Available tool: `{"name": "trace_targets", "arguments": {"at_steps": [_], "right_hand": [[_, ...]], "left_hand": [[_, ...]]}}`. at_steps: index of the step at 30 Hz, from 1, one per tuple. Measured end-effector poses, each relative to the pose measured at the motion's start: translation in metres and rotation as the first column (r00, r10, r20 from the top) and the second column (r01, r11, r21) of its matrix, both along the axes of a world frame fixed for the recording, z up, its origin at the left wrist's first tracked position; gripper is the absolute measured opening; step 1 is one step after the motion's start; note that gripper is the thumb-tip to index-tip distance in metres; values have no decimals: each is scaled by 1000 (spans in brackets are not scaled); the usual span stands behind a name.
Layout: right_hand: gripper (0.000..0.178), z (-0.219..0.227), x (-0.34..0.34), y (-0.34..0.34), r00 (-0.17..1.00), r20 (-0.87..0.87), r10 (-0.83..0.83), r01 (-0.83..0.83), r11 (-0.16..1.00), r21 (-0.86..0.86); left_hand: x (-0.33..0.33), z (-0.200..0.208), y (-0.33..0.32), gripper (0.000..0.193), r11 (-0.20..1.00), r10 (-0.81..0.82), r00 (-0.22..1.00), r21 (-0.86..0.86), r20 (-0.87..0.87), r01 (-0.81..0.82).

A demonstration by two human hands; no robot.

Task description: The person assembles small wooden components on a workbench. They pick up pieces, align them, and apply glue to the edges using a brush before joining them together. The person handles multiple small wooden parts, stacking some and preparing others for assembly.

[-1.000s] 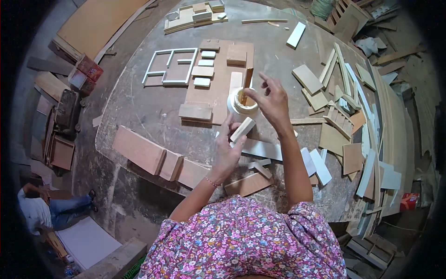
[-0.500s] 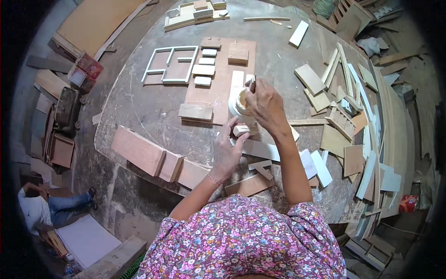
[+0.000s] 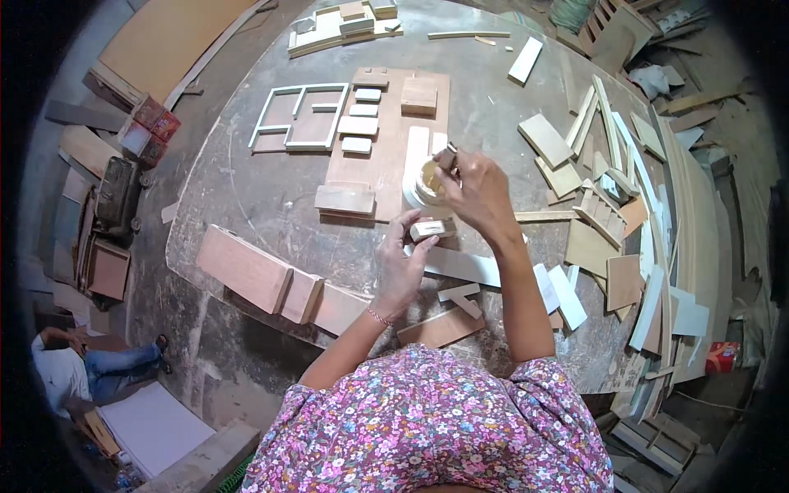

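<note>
My left hand (image 3: 401, 267) is closed on a small pale wooden block (image 3: 431, 229), thumb and fingers pinching one end. Just beyond it stands a round white tub (image 3: 417, 194) with something yellowish inside. Over this tub my right hand (image 3: 481, 191) is closed round a short, narrow stick-like tool (image 3: 446, 154); its lower end is hidden by the fingers and the tub. A brown board (image 3: 390, 168) lies under and beside the tub. Along it sit several small white-topped blocks (image 3: 359, 126), a larger wooden block (image 3: 419, 97) and another wooden piece (image 3: 344, 200).
A white-edged wooden frame (image 3: 297, 119) lies left of the board. Loose offcuts (image 3: 546, 140) and strips crowd the table's right side. Long reddish wooden pieces (image 3: 244, 267) line the near left edge. A person (image 3: 66, 361) sits at the lower left.
My right hand has shifted slightly down and right over the tub, the tool tilting. The block in my left hand has turned, showing a different face.
</note>
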State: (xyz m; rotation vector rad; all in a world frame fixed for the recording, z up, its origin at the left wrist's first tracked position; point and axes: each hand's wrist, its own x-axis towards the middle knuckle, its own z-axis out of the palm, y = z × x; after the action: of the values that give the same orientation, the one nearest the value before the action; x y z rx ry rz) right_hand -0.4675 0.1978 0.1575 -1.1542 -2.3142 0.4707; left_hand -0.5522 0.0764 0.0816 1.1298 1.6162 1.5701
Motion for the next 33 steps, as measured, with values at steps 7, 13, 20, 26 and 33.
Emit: {"name": "trace_targets", "arguments": {"at_steps": [7, 13, 20, 26, 33], "right_hand": [[17, -2, -5, 3, 997, 78, -19, 21, 999, -26], [25, -2, -5, 0, 994, 113, -5, 9, 999, -37], [20, -10, -2, 6, 997, 61, -48, 50, 998, -29], [18, -14, 0, 6, 998, 29, -63, 62, 998, 33], [20, -11, 2, 2, 1000, 3, -11, 11, 1000, 22]], "left_hand": [[0, -3, 0, 41, 1000, 1, 997, 10, 80, -2], [1, 3, 3, 37, 999, -27, 993, -15, 117, 29], [0, -6, 7, 31, 999, 1, 996, 38, 85, -5], [1, -14, 7, 27, 998, -2, 990, 55, 138, -6], [-1, -9, 6, 26, 1000, 3, 994, 8, 106, -4]]}}
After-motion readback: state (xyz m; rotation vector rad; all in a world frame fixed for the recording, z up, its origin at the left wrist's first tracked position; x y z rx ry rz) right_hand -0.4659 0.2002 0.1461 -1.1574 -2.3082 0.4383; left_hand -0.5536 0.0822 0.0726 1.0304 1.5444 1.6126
